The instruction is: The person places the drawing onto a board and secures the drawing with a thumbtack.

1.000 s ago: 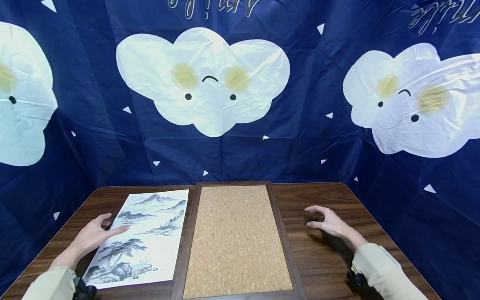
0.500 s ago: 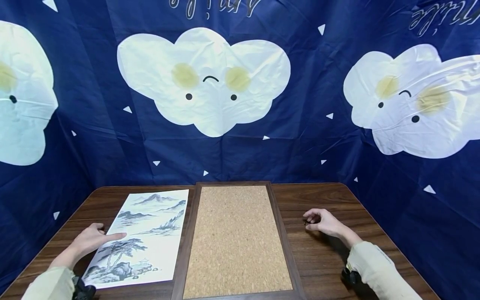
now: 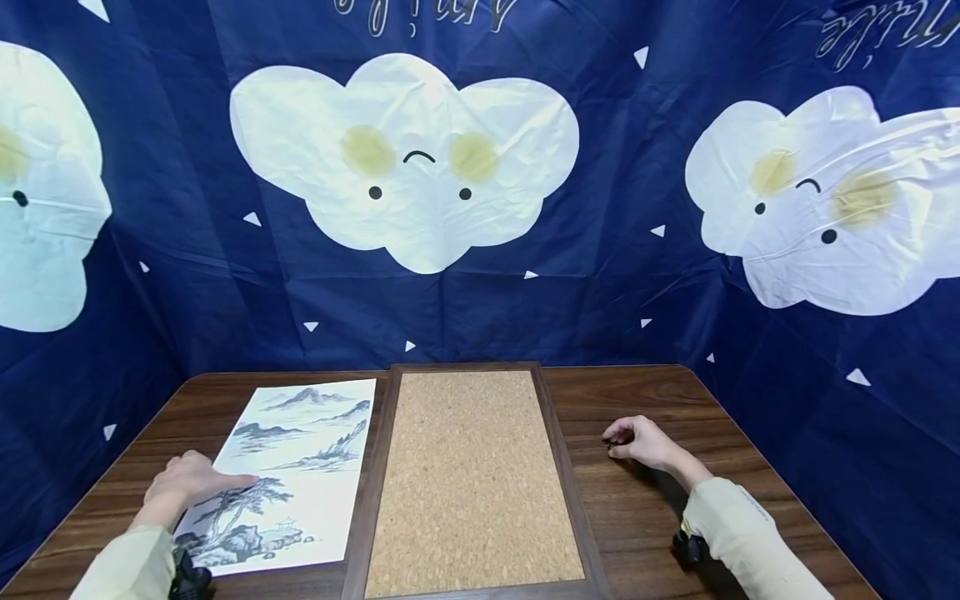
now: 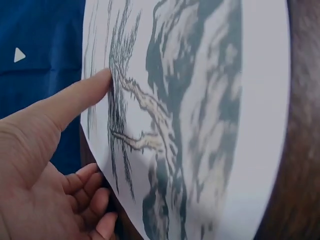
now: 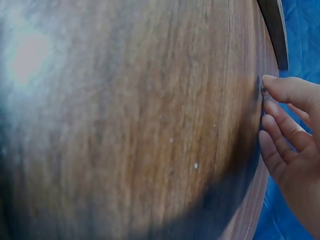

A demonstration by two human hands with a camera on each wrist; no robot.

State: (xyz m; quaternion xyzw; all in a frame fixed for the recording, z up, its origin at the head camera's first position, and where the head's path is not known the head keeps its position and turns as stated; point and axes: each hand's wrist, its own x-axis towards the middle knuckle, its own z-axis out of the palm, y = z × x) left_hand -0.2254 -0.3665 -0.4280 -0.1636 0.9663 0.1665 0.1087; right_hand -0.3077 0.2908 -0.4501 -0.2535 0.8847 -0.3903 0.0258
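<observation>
A white sheet with an ink landscape painting (image 3: 322, 517) lies left of the framed cork board (image 3: 480, 483). My left hand (image 3: 187, 479) is at the sheet's left edge, the straight thumb reaching over the printed tree. In the left wrist view, the other fingertips (image 4: 102, 197) are bent close beside the paper's edge (image 4: 265, 165). To the right of the board, my right hand (image 3: 647, 443) is low over the table. Its thumb and forefinger pinch a tiny dark piece (image 5: 264, 90), mostly hidden by the fingertips; the remaining fingers curve beside them.
The wooden table (image 3: 630, 533) carries the sheet and board. Dark wooden rails (image 3: 558, 442) frame the cork. A blue curtain (image 3: 480, 317) printed with clouds encloses the back and both sides. Each wrist wears a black device (image 3: 688, 546).
The left hand has slid nearer the body along the sheet's edge, its fingers bending. The right thumb and forefinger have closed on the tiny piece lying on the table. Sheet and board stay put.
</observation>
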